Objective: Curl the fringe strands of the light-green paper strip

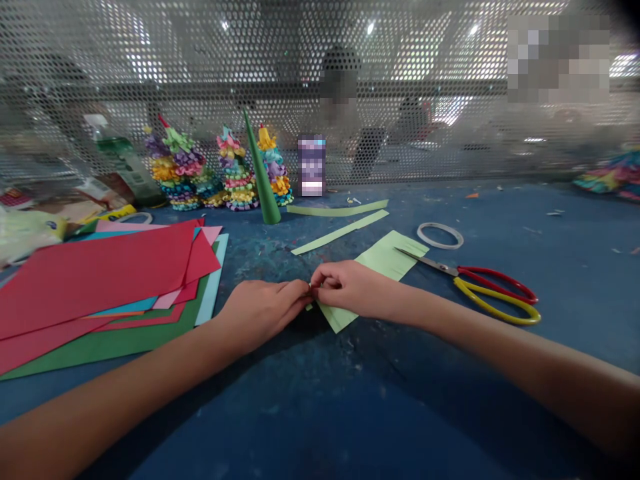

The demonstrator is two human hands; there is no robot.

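My left hand [270,303] and my right hand [345,287] meet over the middle of the table, fingertips pinched together. Between them a small piece of light green paper [309,307] shows only at its edges; the fingers hide the rest. Under my right hand lies a wider light green paper sheet [387,257] with cut lines in it. Scissors [453,270] with one red and one yellow handle rest with their tips on this sheet. Beyond my hands lie two light green paper strips [340,233] [337,210].
Coloured paper sheets [110,273] are stacked at the left. A green paper cone [263,177] stands by several curled-paper trees [237,173], a phone [311,167] and a green bottle [127,163]. A tape roll [440,236] lies right. A perforated metal screen [200,87] closes the back.
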